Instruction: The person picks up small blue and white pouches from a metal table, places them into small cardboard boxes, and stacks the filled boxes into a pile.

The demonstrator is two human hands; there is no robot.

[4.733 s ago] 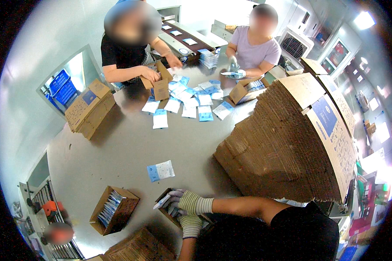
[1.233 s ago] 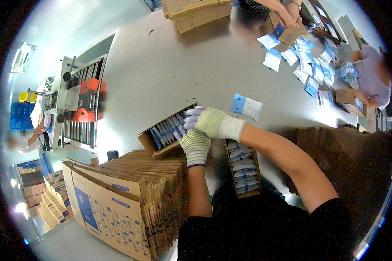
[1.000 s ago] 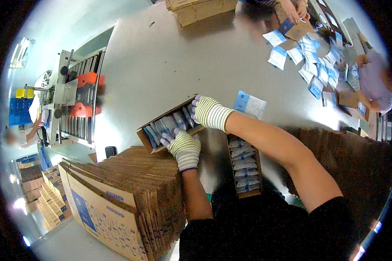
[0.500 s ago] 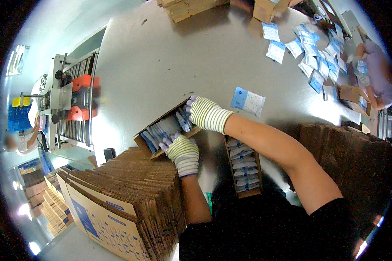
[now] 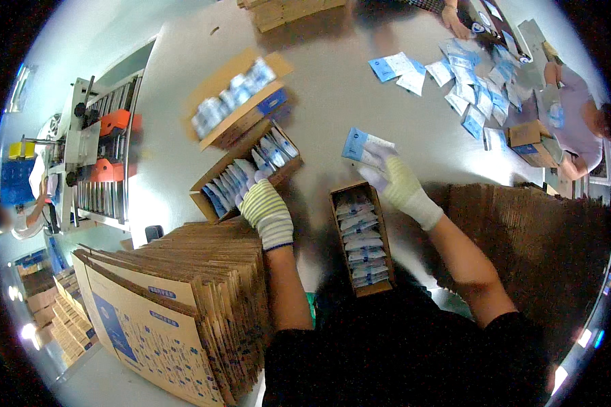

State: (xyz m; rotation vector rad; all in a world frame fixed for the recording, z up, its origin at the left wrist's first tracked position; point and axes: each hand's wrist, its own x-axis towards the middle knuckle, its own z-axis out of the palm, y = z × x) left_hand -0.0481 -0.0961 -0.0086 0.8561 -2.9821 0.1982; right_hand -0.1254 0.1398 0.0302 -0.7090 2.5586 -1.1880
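Grey table (image 5: 319,74), roller conveyor (image 5: 102,209) off left, flattened-carton stack (image 5: 142,319) at near left. Head view, the only one: right hand (image 5: 397,178) has come off the left carton (image 5: 202,203) and is now at the loose packet (image 5: 360,145); a filled, motion-blurred carton (image 5: 244,119) has also turned up just beyond the left one. Reads as attention shifting from the left carton's contents to that single packet. Right fingers part-spread over the packet's right end, blurred; can't tell if they grip. Packet lies beyond the far end of the middle carton (image 5: 373,290). Left hand (image 5: 265,210) half curled at the left carton's near side; can't tell if it holds anything. Packet pile (image 5: 475,85) well apart, far right.
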